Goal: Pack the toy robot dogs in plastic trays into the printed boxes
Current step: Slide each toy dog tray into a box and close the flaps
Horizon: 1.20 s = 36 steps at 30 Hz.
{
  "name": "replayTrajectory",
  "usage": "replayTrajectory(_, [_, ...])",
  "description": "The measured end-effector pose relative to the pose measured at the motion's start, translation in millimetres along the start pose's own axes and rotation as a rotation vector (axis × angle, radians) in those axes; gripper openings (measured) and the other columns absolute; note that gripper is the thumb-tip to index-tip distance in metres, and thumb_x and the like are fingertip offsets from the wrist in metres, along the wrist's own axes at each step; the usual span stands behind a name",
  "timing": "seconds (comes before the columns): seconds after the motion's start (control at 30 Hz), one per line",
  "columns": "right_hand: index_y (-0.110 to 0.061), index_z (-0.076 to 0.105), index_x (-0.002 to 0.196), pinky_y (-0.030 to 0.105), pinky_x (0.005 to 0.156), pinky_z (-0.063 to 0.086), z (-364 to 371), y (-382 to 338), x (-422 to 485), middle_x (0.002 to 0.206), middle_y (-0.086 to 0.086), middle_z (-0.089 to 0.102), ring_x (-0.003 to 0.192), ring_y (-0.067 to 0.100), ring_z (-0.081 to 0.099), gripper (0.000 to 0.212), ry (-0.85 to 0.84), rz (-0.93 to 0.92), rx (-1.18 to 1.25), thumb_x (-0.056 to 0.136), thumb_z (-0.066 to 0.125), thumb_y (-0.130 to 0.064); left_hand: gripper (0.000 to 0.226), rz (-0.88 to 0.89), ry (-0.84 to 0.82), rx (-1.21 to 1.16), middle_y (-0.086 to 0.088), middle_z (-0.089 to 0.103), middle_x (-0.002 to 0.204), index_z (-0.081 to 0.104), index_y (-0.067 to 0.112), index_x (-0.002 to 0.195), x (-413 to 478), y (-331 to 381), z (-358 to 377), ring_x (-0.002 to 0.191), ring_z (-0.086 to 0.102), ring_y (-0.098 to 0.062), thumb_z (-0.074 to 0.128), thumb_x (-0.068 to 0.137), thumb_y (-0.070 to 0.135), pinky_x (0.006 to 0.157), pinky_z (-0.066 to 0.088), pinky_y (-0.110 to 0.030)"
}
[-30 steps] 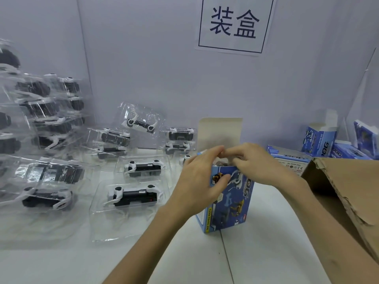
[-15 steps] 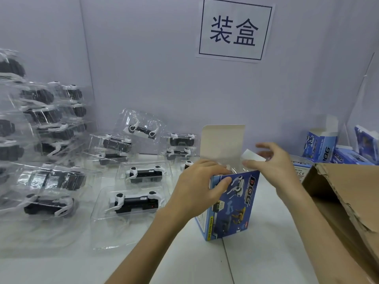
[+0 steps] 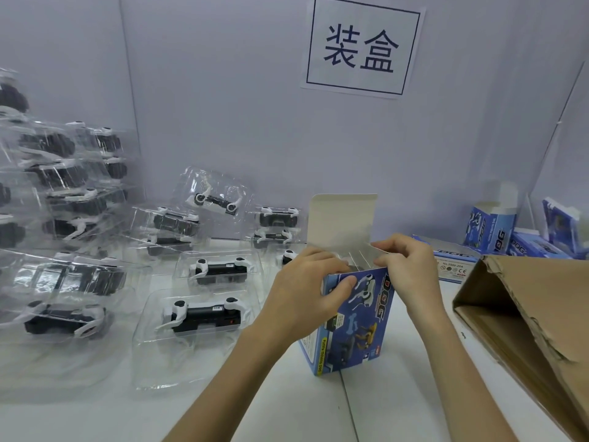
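Flap-folding in hand: the printed box (image 3: 357, 330), upright on the desk (image 3: 382, 409) right of the trayed toy dogs (image 3: 204, 317), is gripped by the left hand (image 3: 306, 291), its side flap (image 3: 377, 250) pinched by the right hand (image 3: 411, 272); the lid (image 3: 342, 218) is judged next to be tucked down.

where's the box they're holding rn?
Head view, just right of centre: the printed box stands upright, lid flap up, gripped at its top by the left hand and right hand, left of the brown carton.
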State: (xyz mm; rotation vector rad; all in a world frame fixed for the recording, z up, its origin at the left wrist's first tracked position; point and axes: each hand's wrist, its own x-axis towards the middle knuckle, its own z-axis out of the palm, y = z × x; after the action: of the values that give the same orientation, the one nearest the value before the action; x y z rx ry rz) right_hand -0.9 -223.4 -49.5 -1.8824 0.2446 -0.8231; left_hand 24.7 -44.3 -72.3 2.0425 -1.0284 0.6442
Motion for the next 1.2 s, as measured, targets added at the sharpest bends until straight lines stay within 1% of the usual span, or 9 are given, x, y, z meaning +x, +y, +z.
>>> replayTrajectory(0.17, [-0.033, 0.059, 0.089, 0.020, 0.053, 0.046, -12.4, -1.9, -5.2, 0.087, -0.018, 0.064, 0.079, 0.006, 0.064, 0.010, -0.185, -0.119, -0.274, 0.098, 0.059, -0.029, 0.028, 0.002, 0.015, -0.009, 0.008, 0.073, 0.107, 0.076, 0.017, 0.110, 0.1, 0.7, 0.0, 0.106, 0.055, -0.006, 0.062, 0.096, 0.036, 0.088, 0.051, -0.031])
replayTrajectory(0.27, [-0.024, 0.064, 0.083, 0.011, 0.046, 0.043, -20.0, -3.2, -4.7, 0.071, -0.018, 0.068, 0.070, 0.001, 0.066, 0.028, -0.191, -0.161, -0.290, 0.098, 0.054, -0.045, 0.028, 0.009, 0.014, -0.015, 0.008, 0.073, 0.107, 0.076, 0.017, 0.109, -1.3, 0.0, -0.2, 0.105, 0.057, -0.009, 0.060, 0.095, 0.037, 0.087, 0.052, -0.034])
replayTrajectory(0.33, [-0.028, 0.064, 0.081, 0.010, 0.047, 0.044, -21.6, -2.9, 1.7, 0.076, -0.020, 0.069, 0.073, 0.001, 0.067, 0.022, -0.177, -0.156, -0.241, 0.098, 0.058, -0.040, 0.026, 0.022, 0.011, -0.029, 0.008, 0.074, 0.107, 0.076, 0.017, 0.107, -1.3, -2.2, -2.2, 0.105, 0.059, -0.010, 0.062, 0.095, 0.035, 0.087, 0.053, -0.037])
replayTrajectory(0.43, [-0.026, 0.060, 0.104, 0.016, 0.058, 0.053, -17.8, 3.3, 8.6, 0.114, -0.008, 0.067, 0.092, 0.005, 0.067, 0.006, -0.276, 0.034, 0.060, 0.098, 0.060, -0.026, 0.029, 0.037, -0.060, -0.030, 0.007, 0.074, 0.106, 0.077, 0.016, 0.108, 1.8, -3.6, -8.3, 0.105, 0.059, -0.010, 0.061, 0.095, 0.037, 0.087, 0.052, -0.038])
replayTrajectory(0.6, [-0.029, 0.045, 0.142, 0.034, 0.072, 0.060, -17.8, 9.5, 8.0, 0.128, 0.001, 0.067, 0.105, 0.021, 0.070, 0.055, -0.462, 0.123, 0.553, 0.095, 0.055, 0.000, 0.017, 0.061, -0.203, -0.084, 0.003, 0.075, 0.107, 0.079, 0.014, 0.104, 10.1, -8.4, -27.8, 0.106, 0.061, -0.008, 0.066, 0.096, 0.024, 0.077, 0.048, -0.015])
replayTrajectory(0.8, [-0.030, 0.077, 0.102, 0.026, 0.071, 0.059, -22.0, 9.1, -6.3, 0.107, 0.000, 0.074, 0.096, 0.016, 0.071, 0.042, -0.531, -0.016, 0.600, 0.083, 0.059, 0.004, 0.027, -0.044, -0.356, -0.246, 0.012, 0.064, 0.134, 0.073, 0.029, 0.120, 6.0, -12.2, -53.0, 0.132, 0.048, 0.001, 0.062, 0.099, 0.016, 0.094, 0.056, -0.029])
replayTrajectory(0.93, [-0.022, 0.081, 0.080, 0.027, 0.073, 0.060, -20.4, 16.3, -16.9, 0.105, -0.001, 0.072, 0.106, 0.019, 0.067, 0.052, -0.446, -0.056, 0.597, 0.100, 0.038, 0.001, 0.030, 0.033, -0.293, -0.107, 0.014, 0.073, 0.117, 0.074, 0.030, 0.119, 2.9, -4.8, -50.8, 0.111, 0.062, -0.005, 0.061, 0.099, 0.013, 0.084, 0.054, -0.017])
replayTrajectory(1.1, [-0.018, 0.081, 0.079, 0.030, 0.075, 0.060, -22.3, 18.4, -24.0, 0.114, 0.007, 0.073, 0.113, 0.025, 0.067, 0.043, -0.471, -0.079, 0.662, 0.087, 0.040, -0.023, 0.029, 0.090, -0.232, -0.050, 0.011, 0.076, 0.105, 0.074, 0.027, 0.119, -0.3, -7.6, -47.4, 0.097, 0.062, -0.007, 0.062, 0.098, 0.012, 0.076, 0.044, -0.003])
replayTrajectory(1.2, [-0.023, 0.077, 0.080, 0.028, 0.071, 0.061, -18.3, 10.0, -27.4, 0.113, 0.002, 0.075, 0.109, 0.026, 0.069, 0.022, -0.448, -0.138, 0.530, 0.089, 0.056, -0.021, 0.023, 0.202, -0.074, 0.115, 0.003, 0.077, 0.100, 0.076, 0.016, 0.108, -11.9, -8.2, -35.2, 0.092, 0.062, -0.010, 0.063, 0.092, 0.006, 0.092, 0.045, -0.020])
